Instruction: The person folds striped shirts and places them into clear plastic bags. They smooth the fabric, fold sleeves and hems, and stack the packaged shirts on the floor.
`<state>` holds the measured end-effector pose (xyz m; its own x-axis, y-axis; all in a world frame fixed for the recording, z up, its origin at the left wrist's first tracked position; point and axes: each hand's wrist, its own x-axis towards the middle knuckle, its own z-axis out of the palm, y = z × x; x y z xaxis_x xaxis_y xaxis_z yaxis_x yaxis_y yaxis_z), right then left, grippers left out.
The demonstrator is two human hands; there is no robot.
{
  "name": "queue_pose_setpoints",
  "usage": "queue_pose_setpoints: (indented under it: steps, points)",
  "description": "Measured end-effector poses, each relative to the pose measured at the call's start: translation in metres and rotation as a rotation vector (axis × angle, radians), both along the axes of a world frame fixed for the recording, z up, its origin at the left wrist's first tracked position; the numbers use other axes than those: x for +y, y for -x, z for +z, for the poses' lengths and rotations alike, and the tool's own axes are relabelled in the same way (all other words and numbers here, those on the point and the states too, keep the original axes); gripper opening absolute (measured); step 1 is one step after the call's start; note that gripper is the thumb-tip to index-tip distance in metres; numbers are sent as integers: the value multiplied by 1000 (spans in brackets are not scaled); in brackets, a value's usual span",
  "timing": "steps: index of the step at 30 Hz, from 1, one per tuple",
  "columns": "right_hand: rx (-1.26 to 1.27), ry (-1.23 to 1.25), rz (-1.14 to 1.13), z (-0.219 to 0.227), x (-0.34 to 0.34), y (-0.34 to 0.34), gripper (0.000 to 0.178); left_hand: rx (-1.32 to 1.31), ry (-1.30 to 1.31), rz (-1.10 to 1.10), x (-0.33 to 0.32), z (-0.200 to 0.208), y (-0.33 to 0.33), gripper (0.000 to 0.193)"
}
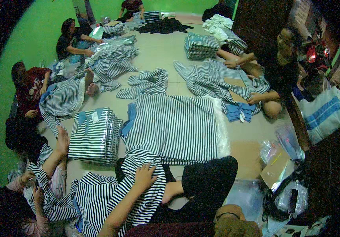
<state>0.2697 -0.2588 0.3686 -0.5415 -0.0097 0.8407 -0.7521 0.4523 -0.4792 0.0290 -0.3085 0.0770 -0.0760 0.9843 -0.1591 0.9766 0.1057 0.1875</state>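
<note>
A black-and-white striped shirt (174, 126) with white fringe at its hem lies spread flat on the floor in front of me. Its near sleeve (142, 158) reaches over my leg. My left hand (145, 176) rests palm down on this striped cloth, fingers apart. More striped fabric (95, 197) is bunched under and left of my forearm. Close to my body at the bottom edge is my right hand (237, 226), with a dark band at the wrist. Its fingers are hidden, and I see nothing held in it.
A stack of folded, bagged striped shirts (93, 136) stands to the left. Another stack (201, 46) stands farther back. Several people sit around handling striped garments. Clear plastic bags (245, 195) and cardboard (276, 170) lie at right, near a white-and-blue sack (324, 112).
</note>
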Motion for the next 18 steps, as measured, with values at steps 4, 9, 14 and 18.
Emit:
queue_pose_setpoints:
  steps: [4, 9, 14, 18]
  points:
    - [-204, 9, -856, -48, 13, -40, 26, 67, -63, -47, -19, 12, -7, 54]
    - [-764, 557, -1698, -203, 90, -114, 13, 8, -93, -146, -45, 25, -10, 55]
    - [-882, 614, -1712, -338, 82, -179, 28, -18, -211, 175, -75, 42, -10, 64]
    - [-753, 844, -1593, -373, 86, -188, 35, 125, -426, 572, -74, 49, 15, 56]
